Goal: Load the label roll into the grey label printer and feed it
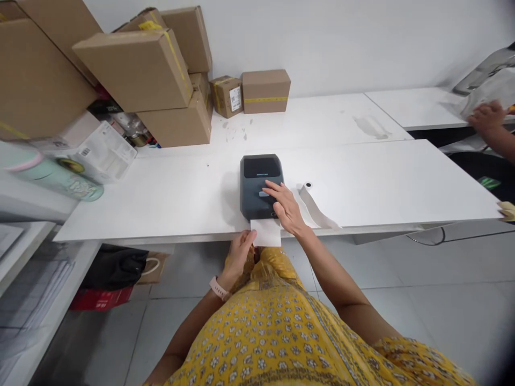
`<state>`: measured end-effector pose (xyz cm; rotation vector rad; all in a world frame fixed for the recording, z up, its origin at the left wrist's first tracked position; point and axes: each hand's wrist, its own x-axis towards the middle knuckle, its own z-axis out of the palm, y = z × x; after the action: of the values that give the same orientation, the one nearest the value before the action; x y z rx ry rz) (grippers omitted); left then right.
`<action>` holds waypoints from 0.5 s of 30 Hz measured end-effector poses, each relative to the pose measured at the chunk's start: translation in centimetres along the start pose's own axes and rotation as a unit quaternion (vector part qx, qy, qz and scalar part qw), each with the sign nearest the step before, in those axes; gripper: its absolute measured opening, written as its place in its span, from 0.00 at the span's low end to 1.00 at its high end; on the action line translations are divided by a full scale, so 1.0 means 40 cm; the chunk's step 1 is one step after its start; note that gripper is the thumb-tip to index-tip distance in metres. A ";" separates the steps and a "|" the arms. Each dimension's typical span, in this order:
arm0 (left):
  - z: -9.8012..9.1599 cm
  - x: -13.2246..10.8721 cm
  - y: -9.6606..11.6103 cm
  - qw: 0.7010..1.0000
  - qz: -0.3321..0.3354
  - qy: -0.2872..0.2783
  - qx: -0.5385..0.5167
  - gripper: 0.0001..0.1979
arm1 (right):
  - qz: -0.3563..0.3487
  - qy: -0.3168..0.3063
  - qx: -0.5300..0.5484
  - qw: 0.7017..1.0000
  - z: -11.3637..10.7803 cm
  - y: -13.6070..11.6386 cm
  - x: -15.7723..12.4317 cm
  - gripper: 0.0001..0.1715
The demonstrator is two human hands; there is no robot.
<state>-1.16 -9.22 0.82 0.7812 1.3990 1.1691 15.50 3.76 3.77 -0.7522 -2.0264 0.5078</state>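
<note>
A dark grey device (251, 199) with a glossy black top panel lies near the front edge of the white table. White paper (266, 234) sticks out of its front end and over the table edge. My left hand (241, 249) pinches the left edge of that paper. My right hand (285, 206) rests over the device's right side, fingers apart, fingertips beside a light button. Just right of the device is a small roll of white paper (309, 188), partly unrolled toward the table edge.
Cardboard boxes (137, 69) are stacked at the back left, with smaller boxes (265, 91) by the wall. A green bottle (60, 177) lies tilted at the left. At the far right, another person's hand (487, 117) touches a translucent bag. The white table's (402, 182) edge runs before me.
</note>
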 end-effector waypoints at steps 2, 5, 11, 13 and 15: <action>0.015 0.014 0.023 0.998 -0.029 -0.037 -0.045 0.23 | 0.010 0.013 0.008 1.000 0.005 0.003 -0.001 0.33; 0.037 0.032 0.060 0.991 -0.035 -0.050 -0.117 0.25 | 0.014 0.031 0.015 0.999 0.011 0.003 0.004 0.33; 0.041 0.035 0.029 0.993 -0.011 -0.026 -0.118 0.24 | 0.021 0.051 0.010 0.998 0.017 -0.002 0.005 0.32; 0.035 0.044 0.005 0.998 0.021 -0.005 -0.066 0.24 | 0.026 0.057 0.005 0.998 0.020 -0.001 0.003 0.31; 0.029 0.054 -0.011 0.999 0.047 0.007 -0.007 0.23 | 0.023 0.061 -0.005 0.998 0.023 -0.002 0.001 0.31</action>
<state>-0.38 -7.08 -0.20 0.8383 1.3769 1.2577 14.66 3.69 3.35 -0.8167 -1.9036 0.4671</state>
